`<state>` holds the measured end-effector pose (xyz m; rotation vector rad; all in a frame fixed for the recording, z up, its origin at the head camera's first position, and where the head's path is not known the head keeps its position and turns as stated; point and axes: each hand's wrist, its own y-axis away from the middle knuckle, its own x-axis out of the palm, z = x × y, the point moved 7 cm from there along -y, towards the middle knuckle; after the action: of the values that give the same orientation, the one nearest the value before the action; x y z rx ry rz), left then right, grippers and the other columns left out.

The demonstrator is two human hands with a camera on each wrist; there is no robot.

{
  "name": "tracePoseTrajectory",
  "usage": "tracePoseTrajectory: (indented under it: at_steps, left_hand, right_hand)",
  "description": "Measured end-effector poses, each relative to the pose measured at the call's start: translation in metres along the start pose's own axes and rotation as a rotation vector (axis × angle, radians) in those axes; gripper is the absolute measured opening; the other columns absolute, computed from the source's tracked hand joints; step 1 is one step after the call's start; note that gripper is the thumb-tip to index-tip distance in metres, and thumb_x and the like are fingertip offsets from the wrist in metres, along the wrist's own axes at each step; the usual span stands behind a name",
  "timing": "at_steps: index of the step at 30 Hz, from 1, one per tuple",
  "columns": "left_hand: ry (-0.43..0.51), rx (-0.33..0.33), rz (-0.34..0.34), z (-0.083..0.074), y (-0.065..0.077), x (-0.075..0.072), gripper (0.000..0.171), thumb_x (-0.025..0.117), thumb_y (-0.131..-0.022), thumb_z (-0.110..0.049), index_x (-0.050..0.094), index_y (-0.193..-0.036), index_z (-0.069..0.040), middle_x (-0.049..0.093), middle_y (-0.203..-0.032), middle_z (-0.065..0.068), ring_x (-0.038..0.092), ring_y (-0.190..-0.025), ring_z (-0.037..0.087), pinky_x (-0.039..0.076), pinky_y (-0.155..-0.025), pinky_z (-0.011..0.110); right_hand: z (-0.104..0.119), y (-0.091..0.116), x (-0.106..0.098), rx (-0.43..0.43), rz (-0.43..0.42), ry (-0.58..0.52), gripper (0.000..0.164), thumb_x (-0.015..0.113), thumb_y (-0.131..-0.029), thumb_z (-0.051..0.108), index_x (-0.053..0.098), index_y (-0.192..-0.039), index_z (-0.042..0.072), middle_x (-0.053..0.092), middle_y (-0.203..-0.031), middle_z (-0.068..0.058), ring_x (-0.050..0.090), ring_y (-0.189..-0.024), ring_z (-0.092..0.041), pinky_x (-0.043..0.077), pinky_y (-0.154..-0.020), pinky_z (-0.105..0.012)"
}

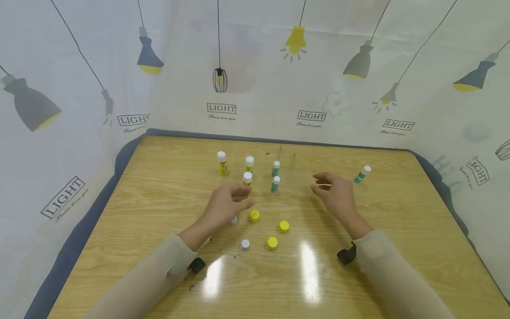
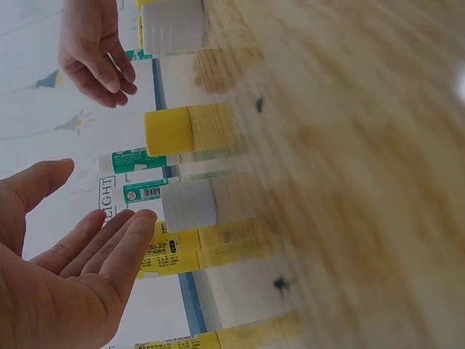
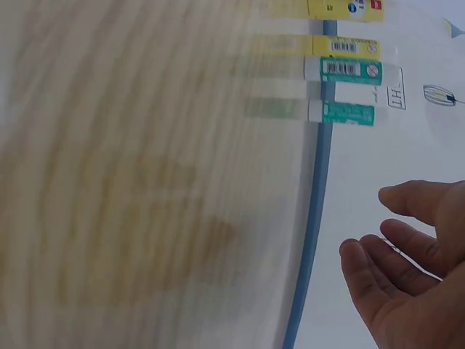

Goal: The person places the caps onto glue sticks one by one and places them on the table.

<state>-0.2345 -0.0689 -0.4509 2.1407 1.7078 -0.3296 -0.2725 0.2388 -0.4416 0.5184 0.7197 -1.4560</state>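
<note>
My left hand (image 1: 228, 201) hovers over the table beside the front yellow glue stick (image 1: 247, 178), its fingers loosely extended. In the left wrist view nothing lies between its thumb and fingers. Two more white-topped yellow glue sticks, one at the left (image 1: 222, 165) and one in the middle (image 1: 249, 162), stand behind it. To their right are two upright green glue sticks, a rear one (image 1: 276, 168) and a front one (image 1: 275, 185). My right hand (image 1: 338, 198) is held above the table with relaxed, empty fingers. Beyond it stands a third green glue stick (image 1: 362, 174).
Three yellow caps lie in front: a near one (image 1: 272, 243), a right one (image 1: 284, 227) and a far one (image 1: 254, 215). A white cap (image 1: 245, 244) lies nearby, and another (image 1: 234, 220) is partly hidden by my left hand. A printed curtain (image 1: 263, 88) surrounds the wooden table (image 1: 398, 248).
</note>
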Motion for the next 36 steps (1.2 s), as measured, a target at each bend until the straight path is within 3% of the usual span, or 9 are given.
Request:
tracePoseTrajectory:
  at_steps: [7, 16, 29, 36]
  left_hand:
    - [0.008, 0.023, 0.042, -0.003, -0.007, 0.015, 0.044, 0.076, -0.093, -0.027, 0.066, -0.132, -0.009, 0.068, -0.132, 0.004, 0.065, -0.121, 0.025, 0.057, -0.098, 0.040]
    - [-0.079, 0.049, 0.118, -0.011, -0.023, 0.038, 0.057, 0.071, -0.097, -0.035, 0.054, -0.145, -0.010, 0.054, -0.149, 0.006, 0.055, -0.133, 0.026, 0.051, -0.108, 0.041]
    - [-0.088, 0.003, 0.157, -0.006, -0.044, 0.053, 0.065, 0.064, -0.101, -0.031, 0.038, -0.154, -0.004, 0.043, -0.158, 0.013, 0.045, -0.142, 0.029, 0.040, -0.118, 0.044]
    - [-0.076, -0.023, 0.173, -0.006, -0.049, 0.065, 0.065, 0.062, -0.102, -0.034, 0.036, -0.156, -0.009, 0.039, -0.160, 0.011, 0.040, -0.145, 0.030, 0.037, -0.119, 0.048]
  right_hand:
    - [0.003, 0.001, 0.012, 0.009, 0.004, -0.016, 0.035, 0.073, -0.095, 0.016, 0.067, -0.128, 0.003, 0.071, -0.121, -0.018, 0.071, -0.104, -0.034, 0.062, -0.086, -0.044]
    - [0.004, 0.004, 0.012, 0.005, 0.006, -0.072, 0.036, 0.072, -0.096, 0.017, 0.067, -0.128, 0.002, 0.070, -0.122, -0.018, 0.071, -0.106, -0.034, 0.062, -0.087, -0.044]
    - [0.006, 0.007, 0.010, -0.007, -0.003, -0.077, 0.036, 0.072, -0.097, 0.019, 0.067, -0.128, 0.002, 0.070, -0.121, -0.018, 0.071, -0.104, -0.034, 0.062, -0.087, -0.044]
    - [0.003, 0.009, 0.013, 0.014, -0.001, -0.070, 0.035, 0.072, -0.096, 0.020, 0.068, -0.127, 0.004, 0.071, -0.121, -0.015, 0.071, -0.104, -0.031, 0.062, -0.087, -0.044]
